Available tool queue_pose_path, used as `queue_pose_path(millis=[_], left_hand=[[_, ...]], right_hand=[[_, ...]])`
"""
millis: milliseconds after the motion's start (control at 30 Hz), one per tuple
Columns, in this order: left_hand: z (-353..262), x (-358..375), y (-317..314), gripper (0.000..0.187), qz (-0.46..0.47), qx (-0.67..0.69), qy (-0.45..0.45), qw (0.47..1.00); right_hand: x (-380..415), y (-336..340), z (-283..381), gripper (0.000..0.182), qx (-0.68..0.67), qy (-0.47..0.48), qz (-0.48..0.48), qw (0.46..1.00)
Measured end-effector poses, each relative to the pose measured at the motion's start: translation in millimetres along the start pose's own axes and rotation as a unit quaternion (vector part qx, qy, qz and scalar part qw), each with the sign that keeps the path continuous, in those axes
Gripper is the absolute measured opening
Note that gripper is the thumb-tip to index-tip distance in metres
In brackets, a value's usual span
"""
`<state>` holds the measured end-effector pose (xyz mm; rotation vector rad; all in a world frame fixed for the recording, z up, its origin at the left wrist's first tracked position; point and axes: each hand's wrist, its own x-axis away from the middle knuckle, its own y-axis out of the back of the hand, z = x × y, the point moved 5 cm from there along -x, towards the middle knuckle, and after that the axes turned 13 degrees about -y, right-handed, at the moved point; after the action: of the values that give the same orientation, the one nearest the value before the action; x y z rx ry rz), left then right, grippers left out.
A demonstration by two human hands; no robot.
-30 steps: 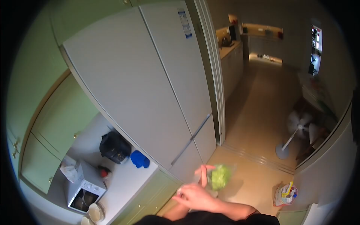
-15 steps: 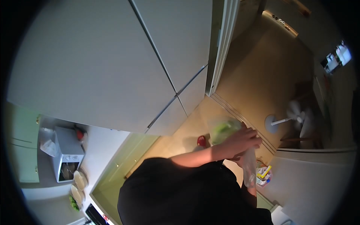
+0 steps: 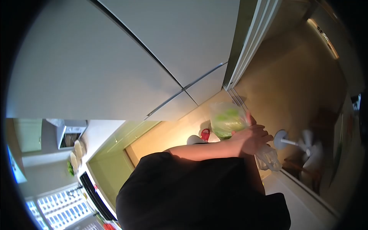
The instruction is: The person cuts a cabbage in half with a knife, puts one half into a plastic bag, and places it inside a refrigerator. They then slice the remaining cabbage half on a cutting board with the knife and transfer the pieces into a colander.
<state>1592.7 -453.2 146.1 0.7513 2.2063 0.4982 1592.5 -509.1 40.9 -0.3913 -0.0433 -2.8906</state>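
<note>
A clear plastic bag point(image 3: 227, 123) with something green inside hangs over the floor, left of my hands. My left hand point(image 3: 256, 138) is wrapped round its gathered neck, and the loose top of the bag sticks out below the fingers. Crossing behind it, my right hand point(image 3: 250, 119) is mostly hidden; some of its fingers show against the side of the bag, and its grip cannot be made out.
Large pale cabinet or fridge doors point(image 3: 96, 65) fill the upper left. A red shoe point(image 3: 205, 134) shows on the floor. To the right, past a sliding-door track point(image 3: 237, 99), stands a white fan point(image 3: 306, 144). A microwave point(image 3: 71, 134) sits on the left counter.
The view has turned and shifted, bringing a window into sight at the lower left. The green-filled bag shows more fully, and its loose top has moved up and right.
</note>
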Motion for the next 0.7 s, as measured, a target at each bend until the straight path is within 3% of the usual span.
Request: queue_pose_path(millis=[133, 233, 267, 300, 333, 367, 400, 433, 500, 567, 600, 700], left_hand=[[12, -34, 16, 0.045, 0.035, 0.098, 0.118, 0.987], [27, -33, 51, 0.051, -0.079, 0.095, 0.044, 0.991], [36, -15, 70, 0.052, -0.138, 0.177, 0.061, 0.973], [70, 39, 69, 0.045, -0.346, 0.305, 0.173, 0.87], [102, 94, 82, 0.033, -0.48, 0.288, 0.18, 0.809], [139, 156, 89, 0.03, -0.563, 0.262, 0.268, 0.737], [186, 228, 83, 0.029, -0.658, 0.291, 0.274, 0.638], [227, 299, 77, 0.027, -0.706, 0.284, 0.341, 0.552], [286, 390, 80, 0.029, -0.79, 0.207, 0.375, 0.439], [324, 429, 96, 0.043, -0.877, 0.205, 0.312, 0.304], [334, 429, 103, 0.062, -0.899, 0.283, 0.216, 0.255], [320, 414, 99, 0.081, -0.909, 0.21, 0.268, 0.24]], right_hand=[[-39, 27, 14, 0.034, 0.009, 0.002, 0.068, 0.998], [-53, 58, 9, 0.032, 0.008, -0.02, 0.082, 0.996], [-56, 72, 6, 0.032, 0.008, -0.028, 0.08, 0.996], [-60, 88, 3, 0.031, 0.006, -0.032, 0.077, 0.997], [-65, 103, 1, 0.031, 0.003, -0.031, 0.076, 0.997], [-72, 123, -3, 0.033, -0.004, -0.019, 0.069, 0.997], [-80, 143, -7, 0.036, -0.01, -0.007, 0.063, 0.998], [-86, 164, -23, 0.04, -0.081, -0.001, 0.06, 0.995], [-97, 205, -34, 0.044, -0.124, -0.045, 0.065, 0.989], [-102, 226, -32, 0.044, -0.178, -0.068, 0.067, 0.979], [-100, 235, -29, 0.043, -0.21, -0.071, 0.071, 0.972], [-86, 253, -23, 0.043, -0.247, -0.094, 0.07, 0.962]])
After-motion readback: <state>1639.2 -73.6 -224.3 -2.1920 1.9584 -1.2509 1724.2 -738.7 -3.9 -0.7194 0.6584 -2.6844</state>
